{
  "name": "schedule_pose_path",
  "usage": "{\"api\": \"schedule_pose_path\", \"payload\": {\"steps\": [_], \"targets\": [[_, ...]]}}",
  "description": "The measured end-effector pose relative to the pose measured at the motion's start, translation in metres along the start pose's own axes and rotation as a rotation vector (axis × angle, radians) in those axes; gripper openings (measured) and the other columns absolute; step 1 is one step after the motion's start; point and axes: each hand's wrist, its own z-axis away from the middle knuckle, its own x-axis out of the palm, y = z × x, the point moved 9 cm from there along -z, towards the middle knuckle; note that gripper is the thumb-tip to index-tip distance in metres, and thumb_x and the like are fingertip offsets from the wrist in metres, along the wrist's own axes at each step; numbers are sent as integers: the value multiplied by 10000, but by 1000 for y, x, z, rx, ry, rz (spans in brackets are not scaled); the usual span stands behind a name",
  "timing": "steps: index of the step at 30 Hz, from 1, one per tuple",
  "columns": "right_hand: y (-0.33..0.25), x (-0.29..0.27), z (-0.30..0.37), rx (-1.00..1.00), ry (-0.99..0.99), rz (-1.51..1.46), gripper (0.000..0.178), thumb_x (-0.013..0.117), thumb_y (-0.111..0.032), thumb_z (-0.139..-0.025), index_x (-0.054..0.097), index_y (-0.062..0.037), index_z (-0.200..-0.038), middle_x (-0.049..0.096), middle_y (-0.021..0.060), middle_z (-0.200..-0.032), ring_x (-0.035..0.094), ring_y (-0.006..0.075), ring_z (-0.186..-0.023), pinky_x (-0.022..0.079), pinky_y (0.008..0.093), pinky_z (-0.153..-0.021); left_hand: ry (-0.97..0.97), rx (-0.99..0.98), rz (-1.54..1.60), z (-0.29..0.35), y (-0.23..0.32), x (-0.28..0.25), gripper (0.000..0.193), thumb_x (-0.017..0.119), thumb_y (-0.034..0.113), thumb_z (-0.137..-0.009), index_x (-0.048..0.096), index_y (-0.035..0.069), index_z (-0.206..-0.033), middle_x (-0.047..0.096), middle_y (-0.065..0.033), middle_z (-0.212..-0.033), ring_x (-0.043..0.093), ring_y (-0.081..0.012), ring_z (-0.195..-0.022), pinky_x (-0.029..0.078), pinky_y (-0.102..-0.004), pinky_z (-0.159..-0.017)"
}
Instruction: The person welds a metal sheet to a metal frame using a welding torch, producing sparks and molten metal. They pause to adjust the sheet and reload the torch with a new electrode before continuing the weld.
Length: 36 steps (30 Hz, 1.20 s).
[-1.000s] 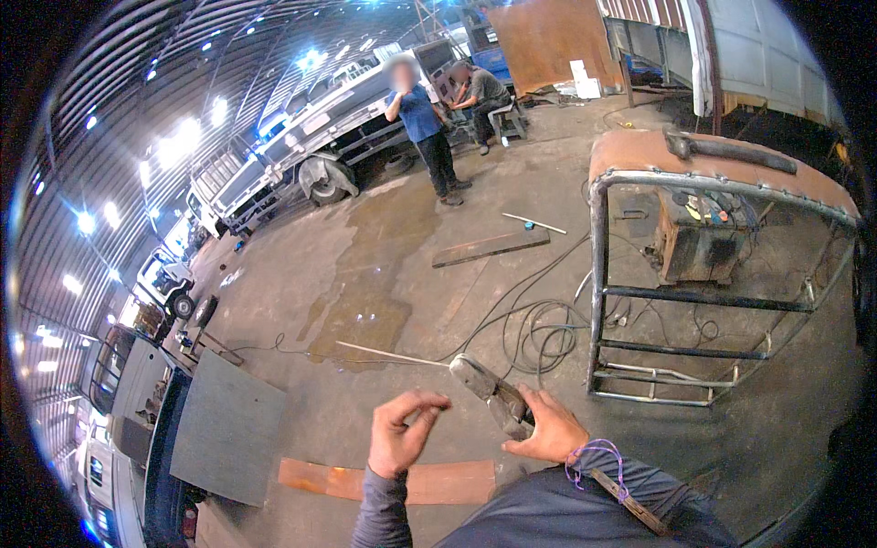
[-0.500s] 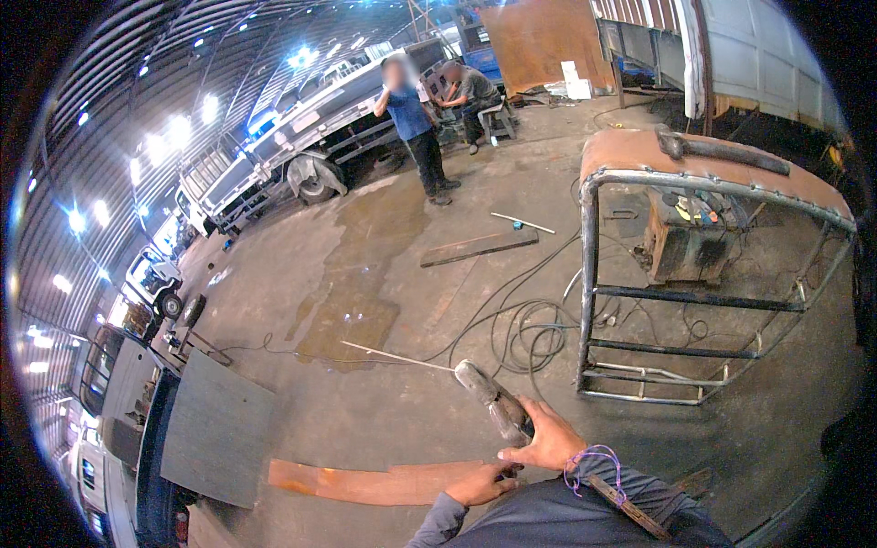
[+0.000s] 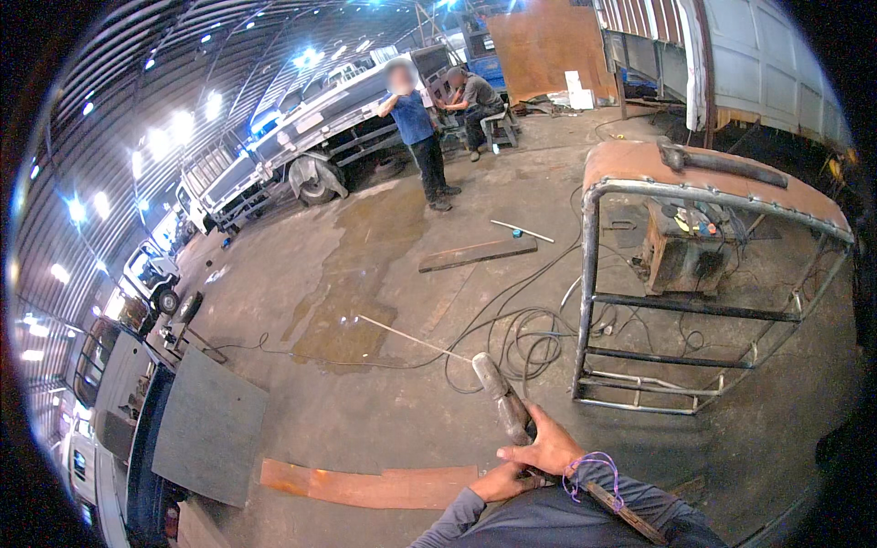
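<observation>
In my right hand is a worn welding electrode holder, gripped near its lower end. A thin welding rod sticks out of the holder's tip, slanting up to the left. My left hand is closed just below the right one, close to the holder's lower end; its fingertips are partly hidden. A purple string bracelet circles my right wrist. Beside that wrist, across my dark clothing, lies a narrow wooden piece.
A welded tube frame with a rusty sheet top stands at right, with a metal box behind it. Coiled cables, a flat bar and rusty strip lie on the floor. Two people are near a truck.
The electrode holder and its rod have shifted slightly to the right, with the holder more upright. My left hand has moved right and up, closer to my right hand.
</observation>
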Motion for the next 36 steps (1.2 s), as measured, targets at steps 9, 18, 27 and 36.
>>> {"api": "schedule_pose_path", "payload": {"steps": [9,18,27,36], "targets": [[2,1,4,9,-21,-61,1032,839,-494,-654,373,45,-1401,538,273,-1301,526,373,-1226,409,420,-1039,-44,-64,177,-2,22,8,613,654,353,-928,464,-39,-1359,520,-213,-1371,465,-317,-1294,362,-397,-1092],[2,-2,7,64,-5,-86,1003,839,-493,-654,397,29,-1388,546,258,-1297,528,361,-1222,409,421,-1036,-47,-66,291,-2,29,12,652,660,367,-926,435,-43,-1380,500,-207,-1387,445,-316,-1307,341,-394,-1114],[2,-1,6,95,-24,-66,1033,834,-509,-665,362,38,-1403,525,267,-1311,508,359,-1241,400,412,-1045,-58,-99,321,-3,26,15,669,665,355,-925,415,-46,-1397,486,-194,-1406,435,-300,-1319,333,-393,-1118],[3,1,-1,77,-17,-76,1135,838,-561,-644,294,39,-1439,494,274,-1333,488,360,-1249,390,408,-1053,15,-145,437,-7,19,23,707,691,341,-907,393,-76,-1394,498,-185,-1389,454,-278,-1297,345,-372,-1104]]}}
